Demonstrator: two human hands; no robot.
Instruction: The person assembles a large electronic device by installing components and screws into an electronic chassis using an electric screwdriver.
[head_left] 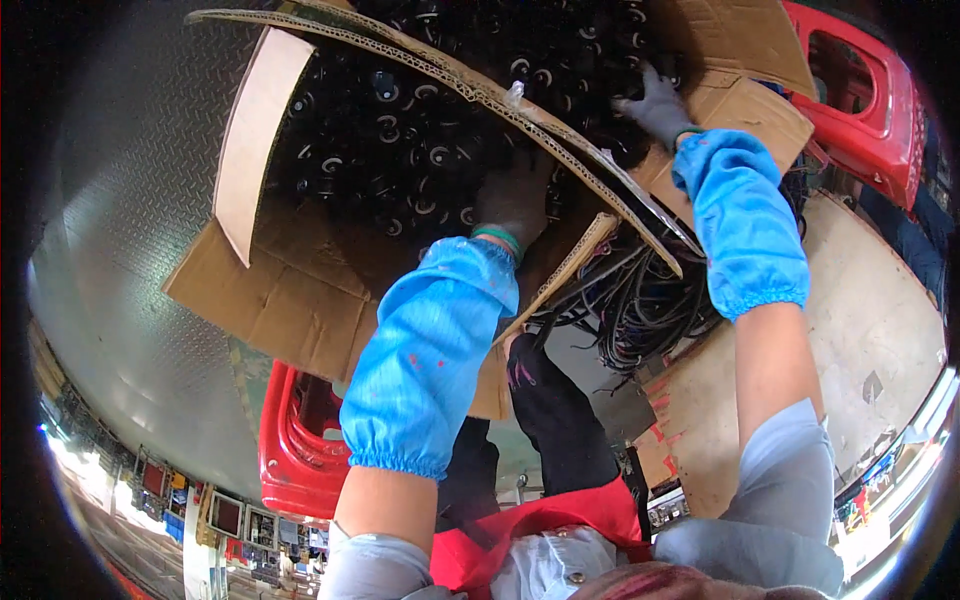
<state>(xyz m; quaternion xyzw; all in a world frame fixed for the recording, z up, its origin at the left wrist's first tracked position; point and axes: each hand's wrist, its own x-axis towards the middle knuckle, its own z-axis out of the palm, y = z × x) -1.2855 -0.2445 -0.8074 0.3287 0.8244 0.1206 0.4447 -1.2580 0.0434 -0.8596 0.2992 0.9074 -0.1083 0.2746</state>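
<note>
Two open cardboard boxes stand side by side, filled with small black parts that have shiny ring-shaped ends; the left box (270, 300) and the right box (715, 110) meet at upright flaps. My left hand (515, 205), in a grey glove, reaches down into the left box next to its black parts (400, 150). Deep shadow hides its fingers. Over the black parts (575, 60) of the right box is my right hand (657, 107), also grey-gloved. Its thumb and fingers are spread apart, with nothing visible between them. Blue sleeve covers wrap both forearms.
A bundle of black cables (650, 310) lies below the right box. Red plastic stools or frames show at the right (880, 110) and lower left (295, 450). Grey patterned metal flooring (150, 220) extends left. A worn pale board (850, 330) lies at the right.
</note>
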